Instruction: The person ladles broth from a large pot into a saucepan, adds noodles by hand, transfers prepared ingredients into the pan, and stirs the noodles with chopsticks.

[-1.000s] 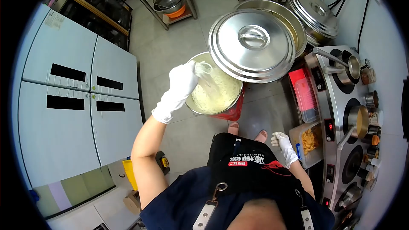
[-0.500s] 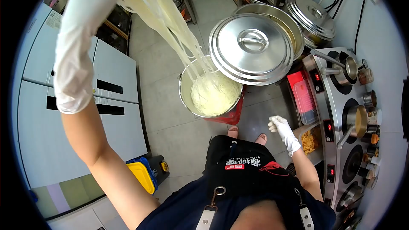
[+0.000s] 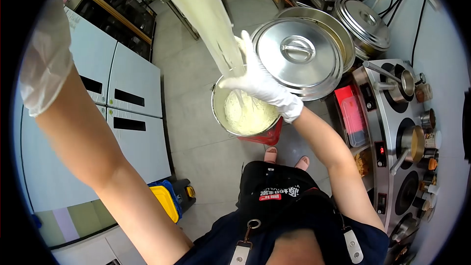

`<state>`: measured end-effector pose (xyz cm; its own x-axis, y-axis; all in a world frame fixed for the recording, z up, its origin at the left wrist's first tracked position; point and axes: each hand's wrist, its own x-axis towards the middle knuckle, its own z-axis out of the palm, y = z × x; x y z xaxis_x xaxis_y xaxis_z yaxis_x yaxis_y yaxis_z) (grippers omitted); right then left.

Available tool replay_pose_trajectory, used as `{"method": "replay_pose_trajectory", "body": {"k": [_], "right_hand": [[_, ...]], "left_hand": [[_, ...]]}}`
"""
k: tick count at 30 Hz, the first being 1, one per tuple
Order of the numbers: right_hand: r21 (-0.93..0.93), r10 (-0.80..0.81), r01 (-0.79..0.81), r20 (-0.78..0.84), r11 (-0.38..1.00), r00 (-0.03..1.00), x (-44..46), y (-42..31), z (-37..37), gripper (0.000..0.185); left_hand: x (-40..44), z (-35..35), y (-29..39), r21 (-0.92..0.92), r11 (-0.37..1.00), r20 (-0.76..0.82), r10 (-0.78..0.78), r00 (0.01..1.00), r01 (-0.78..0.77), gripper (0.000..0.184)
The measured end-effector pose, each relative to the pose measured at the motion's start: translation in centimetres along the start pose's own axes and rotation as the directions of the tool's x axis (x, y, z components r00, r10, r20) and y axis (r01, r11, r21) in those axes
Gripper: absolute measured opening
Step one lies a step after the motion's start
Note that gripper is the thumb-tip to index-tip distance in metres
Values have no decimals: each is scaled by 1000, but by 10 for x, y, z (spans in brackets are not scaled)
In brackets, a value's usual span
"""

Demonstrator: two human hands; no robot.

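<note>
A long bundle of pale noodles [image 3: 208,17] hangs from beyond the top edge into a metal bucket [image 3: 216,118], where more noodles [image 3: 250,118] lie. My left arm is raised at the left; only the loose white cuff of its glove [image 3: 46,61] shows, the fingers being outside the view. The lifted strands run up toward that hand's side. My right hand [image 3: 250,76], also white-gloved, is at the bucket's mouth against the hanging noodles. Its fingers are stretched and spread, with the thumb to one side of the bundle.
A large pot with a steel lid [image 3: 299,51] stands right beside the bucket. A red crate [image 3: 267,135] is under the bucket. At the right runs a cooktop [image 3: 387,132] with several saucepans; white cabinets [image 3: 132,78] line the left. A yellow-lidded bin [image 3: 164,203] stands lower left.
My right hand has come from low beside the cooktop up to the hanging noodles. My left arm has moved further left and up, out of the frame. The strands now hang closer together.
</note>
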<state>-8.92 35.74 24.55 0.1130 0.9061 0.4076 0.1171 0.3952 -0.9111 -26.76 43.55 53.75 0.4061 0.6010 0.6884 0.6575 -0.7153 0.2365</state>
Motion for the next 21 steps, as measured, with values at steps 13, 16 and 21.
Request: {"method": "replay_pose_trajectory", "body": {"k": [13, 16, 21], "right_hand": [[-545, 191, 11, 313, 839, 930, -18, 101, -21, 16], [-675, 394, -67, 344, 735, 852, -6, 58, -23, 19], [-622, 289, -35, 313, 782, 905, 7, 35, -13, 28]], "left_hand": [[-90, 137, -73, -101, 992, 538, -9, 843, 75, 23], [-164, 214, -99, -315, 838, 748, -70, 660, 446, 24], [-230, 263, -64, -590, -49, 802, -153, 578, 806, 26]]}}
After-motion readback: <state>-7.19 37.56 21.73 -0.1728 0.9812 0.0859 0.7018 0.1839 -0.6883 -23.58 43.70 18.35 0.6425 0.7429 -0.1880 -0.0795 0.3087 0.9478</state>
